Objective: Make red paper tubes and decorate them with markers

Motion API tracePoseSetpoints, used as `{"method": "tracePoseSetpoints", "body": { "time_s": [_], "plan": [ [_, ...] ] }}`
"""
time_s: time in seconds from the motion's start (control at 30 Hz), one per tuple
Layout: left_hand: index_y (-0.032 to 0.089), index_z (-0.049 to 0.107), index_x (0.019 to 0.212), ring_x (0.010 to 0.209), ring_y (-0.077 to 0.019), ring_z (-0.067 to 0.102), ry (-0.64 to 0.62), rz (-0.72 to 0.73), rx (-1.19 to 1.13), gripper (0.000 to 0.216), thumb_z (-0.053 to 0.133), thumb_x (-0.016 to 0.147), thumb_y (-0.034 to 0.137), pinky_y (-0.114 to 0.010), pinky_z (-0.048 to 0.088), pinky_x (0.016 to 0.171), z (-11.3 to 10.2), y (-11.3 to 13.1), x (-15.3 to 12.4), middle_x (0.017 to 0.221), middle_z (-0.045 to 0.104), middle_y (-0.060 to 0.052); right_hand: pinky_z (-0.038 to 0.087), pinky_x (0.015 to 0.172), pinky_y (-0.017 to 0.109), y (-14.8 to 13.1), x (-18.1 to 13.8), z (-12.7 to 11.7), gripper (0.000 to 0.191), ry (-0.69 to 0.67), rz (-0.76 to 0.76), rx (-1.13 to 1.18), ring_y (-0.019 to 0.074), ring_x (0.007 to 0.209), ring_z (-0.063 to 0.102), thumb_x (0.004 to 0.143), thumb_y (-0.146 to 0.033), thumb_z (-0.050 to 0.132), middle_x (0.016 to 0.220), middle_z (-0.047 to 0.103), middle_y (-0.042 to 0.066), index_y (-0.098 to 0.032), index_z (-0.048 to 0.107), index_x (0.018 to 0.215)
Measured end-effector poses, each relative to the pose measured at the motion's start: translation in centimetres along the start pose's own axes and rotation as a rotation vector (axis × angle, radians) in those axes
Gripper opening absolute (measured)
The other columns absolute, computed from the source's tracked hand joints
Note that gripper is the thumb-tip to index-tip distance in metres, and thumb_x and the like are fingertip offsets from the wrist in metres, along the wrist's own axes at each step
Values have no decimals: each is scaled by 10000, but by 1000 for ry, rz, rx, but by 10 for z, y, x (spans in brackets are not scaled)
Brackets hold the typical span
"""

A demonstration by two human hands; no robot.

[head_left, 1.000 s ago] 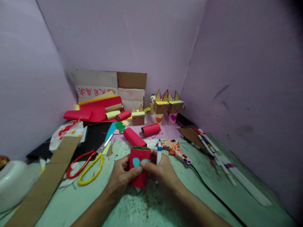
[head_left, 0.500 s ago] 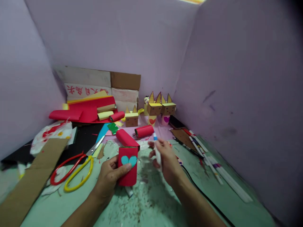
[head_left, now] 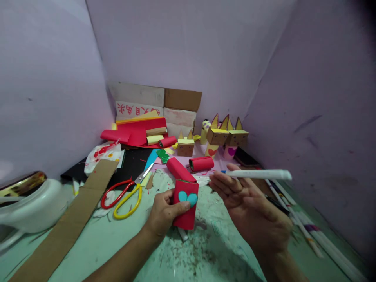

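Observation:
My left hand (head_left: 164,213) grips a red paper-covered cardboard tube (head_left: 185,215), thumb on the front beside a blue heart (head_left: 187,197). My right hand (head_left: 252,211) is raised palm up with its fingers fairly straight. A white marker (head_left: 261,174) with a blue tip lies across it, held between thumb and fingers, apart from the tube. Just behind the held tube lie a red paper tube (head_left: 180,169) and a second red roll (head_left: 201,163). Below the held tube, a short pale cylinder (head_left: 182,234) is partly covered.
Red-and-yellow-handled scissors (head_left: 129,196) lie open left of my hands, beside a long cardboard strip (head_left: 70,223). A white teapot-like vessel (head_left: 35,207) stands far left. Cat-eared cardboard figures (head_left: 217,137) stand at the back. Several markers (head_left: 308,239) lie along the right wall.
My right hand has turned palm up, and the marker has swung from upright to nearly level. The whole view has shifted left, bringing the white vessel in. My left hand keeps its hold.

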State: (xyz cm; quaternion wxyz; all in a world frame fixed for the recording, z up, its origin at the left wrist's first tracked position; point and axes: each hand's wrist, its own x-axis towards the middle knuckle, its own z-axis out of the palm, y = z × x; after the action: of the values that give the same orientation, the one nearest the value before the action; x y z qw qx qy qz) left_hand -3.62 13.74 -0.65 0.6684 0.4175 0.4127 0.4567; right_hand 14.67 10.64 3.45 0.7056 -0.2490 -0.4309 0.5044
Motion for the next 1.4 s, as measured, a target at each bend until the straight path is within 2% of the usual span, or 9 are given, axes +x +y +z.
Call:
{"method": "tracePoseSetpoints", "body": {
  "time_s": [0.07,0.17,0.27,0.33,0.47,0.53,0.7,1.0,1.4],
  "plan": [
    [97,721,800,624,-151,594,-16,-1,7,463,895,486,389,-243,483,592,0,0,0,706,691,-55,564,885,401,9,-4,-3,252,10,-58,-127,250,968,744,763,-274,771,966,806,29,-299,693,1001],
    [95,725,789,611,-146,579,-27,-11,34,436,878,493,376,-244,464,584,1,-1,1,696,690,-52,573,742,328,21,-10,-7,99,-14,-114,-318,200,726,758,903,-354,671,792,789,6,-284,707,963],
    [97,721,751,580,-128,542,-18,-24,69,390,861,477,337,-230,426,554,2,0,2,655,676,-35,554,614,290,28,-12,-3,304,-77,-163,-409,167,561,693,946,-484,569,625,721,7,-247,756,985],
    [104,721,737,581,-121,530,-20,-39,78,363,852,473,315,-225,415,559,4,1,2,646,668,-21,536,561,264,30,-12,3,298,-41,-197,-465,151,518,647,937,-480,585,554,671,-8,-248,770,967],
    [114,720,746,587,-113,508,-47,-60,76,378,870,469,323,-224,408,572,7,3,2,648,646,0,549,577,250,33,-13,9,117,-2,-213,-645,164,601,674,848,-354,728,683,721,7,-247,761,879],
    [120,705,723,566,-106,480,-53,-56,88,408,896,456,362,-220,388,550,8,2,2,623,612,13,544,578,247,37,-14,6,98,-18,-186,-702,175,649,684,850,-328,716,758,731,22,-235,740,873],
    [133,676,659,529,-108,451,-71,-4,139,440,896,476,468,-226,358,511,7,-4,4,574,557,15,491,539,245,46,-13,-7,106,-77,-213,-766,151,579,592,921,-297,602,711,644,4,-226,673,887],
    [130,654,644,535,-103,441,-53,-31,123,365,875,475,366,-215,364,490,8,-7,5,587,553,16,464,537,231,42,-8,-4,109,-304,-381,-990,146,586,597,900,-166,569,709,641,-22,-249,639,896],
    [151,673,618,606,-185,600,-45,28,145,317,872,506,371,-236,455,510,7,-11,6,613,660,-28,472,492,248,37,-3,3,101,-384,-491,-1109,155,532,603,903,-166,539,668,615,-11,-234,602,863]
  ]
}}
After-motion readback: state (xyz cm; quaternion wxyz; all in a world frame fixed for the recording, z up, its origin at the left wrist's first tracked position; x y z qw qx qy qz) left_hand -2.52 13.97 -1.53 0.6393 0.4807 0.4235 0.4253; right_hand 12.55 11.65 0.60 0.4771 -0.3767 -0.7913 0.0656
